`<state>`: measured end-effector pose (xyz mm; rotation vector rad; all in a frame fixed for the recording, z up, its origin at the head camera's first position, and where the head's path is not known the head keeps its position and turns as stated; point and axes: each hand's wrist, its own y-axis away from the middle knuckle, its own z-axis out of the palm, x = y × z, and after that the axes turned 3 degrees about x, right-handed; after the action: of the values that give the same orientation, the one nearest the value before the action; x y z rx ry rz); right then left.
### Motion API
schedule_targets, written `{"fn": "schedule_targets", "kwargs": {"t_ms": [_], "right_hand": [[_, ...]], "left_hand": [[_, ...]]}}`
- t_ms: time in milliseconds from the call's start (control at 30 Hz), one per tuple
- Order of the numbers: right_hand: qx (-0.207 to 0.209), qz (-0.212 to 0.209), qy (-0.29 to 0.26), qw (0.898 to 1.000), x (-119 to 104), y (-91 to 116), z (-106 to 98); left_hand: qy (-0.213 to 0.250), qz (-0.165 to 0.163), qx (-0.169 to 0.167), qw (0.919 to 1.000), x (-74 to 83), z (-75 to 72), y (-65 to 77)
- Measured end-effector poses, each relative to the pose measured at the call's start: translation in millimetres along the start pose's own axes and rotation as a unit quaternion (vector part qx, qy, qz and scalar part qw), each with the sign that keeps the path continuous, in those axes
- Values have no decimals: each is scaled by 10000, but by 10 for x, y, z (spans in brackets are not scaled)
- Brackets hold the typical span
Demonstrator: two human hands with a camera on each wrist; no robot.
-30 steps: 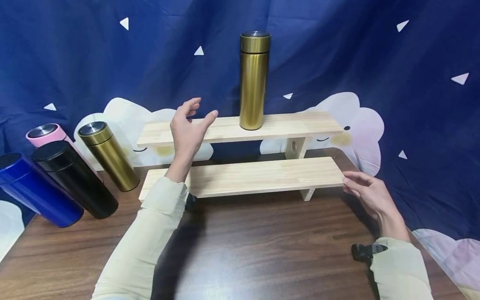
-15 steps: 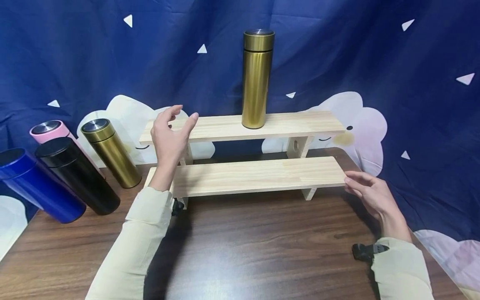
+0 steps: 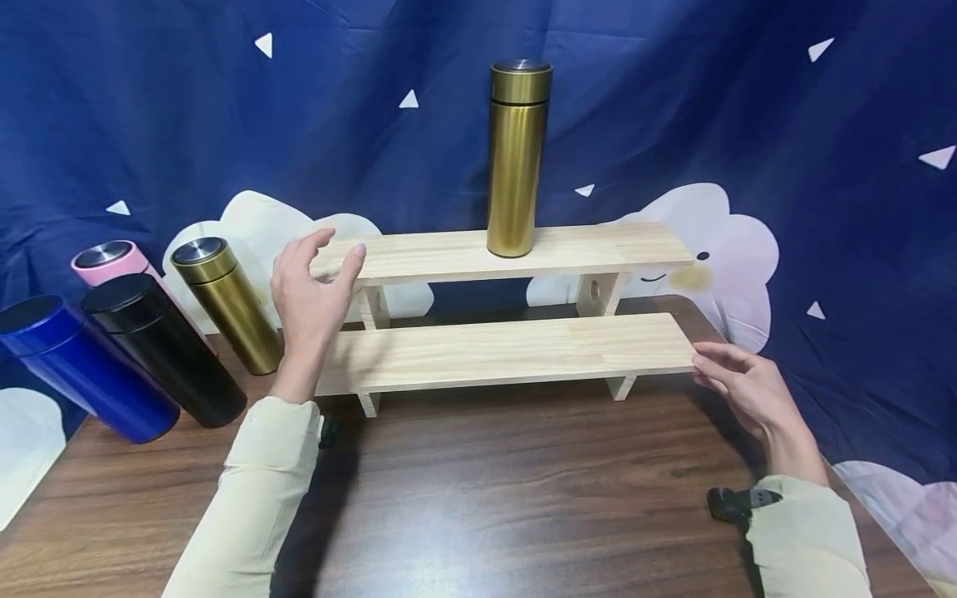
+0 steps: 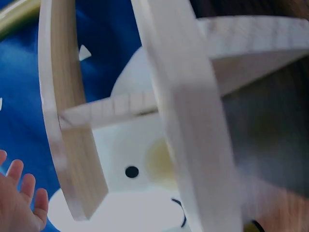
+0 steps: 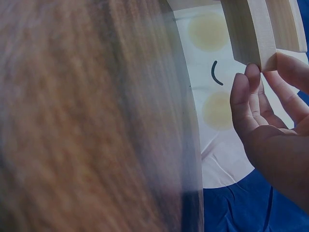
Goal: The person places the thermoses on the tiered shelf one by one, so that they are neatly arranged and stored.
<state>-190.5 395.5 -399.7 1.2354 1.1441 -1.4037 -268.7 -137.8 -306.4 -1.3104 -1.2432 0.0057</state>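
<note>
A two-tier wooden shelf stands on the table, with its upper board behind and above its lower board. One gold thermos is upright on the upper board. My left hand is raised at the shelf's left end, its fingers loosely bent and holding nothing; its fingers appear apart from the boards in the left wrist view. At the other end, my right hand pinches the front right corner of the lower board, with fingertips on both sides of the board end.
At the table's left stand a second gold thermos, a pink thermos, a black thermos and a blue thermos. Dark brown wood-grain tabletop lies before the shelf. A blue curtain hangs behind.
My left hand has moved left and down along the upper board to the shelf's left end. The right hand stays at the lower board's corner, and the thermoses have not moved.
</note>
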Motion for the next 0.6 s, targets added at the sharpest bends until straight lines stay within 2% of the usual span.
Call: {"fn": "schedule_targets", "kwargs": {"t_ms": [500, 600], "right_hand": [[-108, -34, -305, 9995, 15, -19, -8], [-81, 0, -267, 9996, 20, -20, -11]], "left_hand": [[-416, 19, 347, 9985, -298, -370, 143], [-485, -93, 411, 9979, -334, -456, 196]]}}
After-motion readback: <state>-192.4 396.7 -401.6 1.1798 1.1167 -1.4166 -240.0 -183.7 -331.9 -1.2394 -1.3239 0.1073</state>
